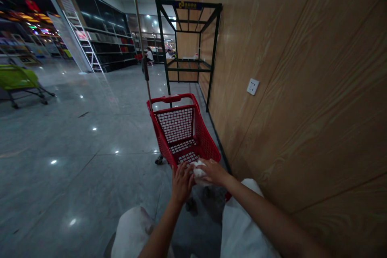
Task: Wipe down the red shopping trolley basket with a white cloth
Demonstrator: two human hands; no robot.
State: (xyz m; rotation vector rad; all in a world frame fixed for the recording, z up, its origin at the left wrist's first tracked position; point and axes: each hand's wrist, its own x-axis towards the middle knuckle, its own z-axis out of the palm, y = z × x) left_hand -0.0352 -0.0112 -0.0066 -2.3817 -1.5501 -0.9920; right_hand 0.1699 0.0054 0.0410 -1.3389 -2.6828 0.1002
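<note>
L fingers (pixel 181 181), R fingers (pixel 211 169) grip white wad (pixel 199 173) at red cart (pixel 178 125).

Nothing legible: blue sign (pixel 188 5) on the black metal rack (pixel 162 44), too small to read.

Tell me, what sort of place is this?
Probably a supermarket or shop inside a shopping centre: there is a red shopping cart, long rows of dark store shelving, and an unstocked black metal display rack.
</note>
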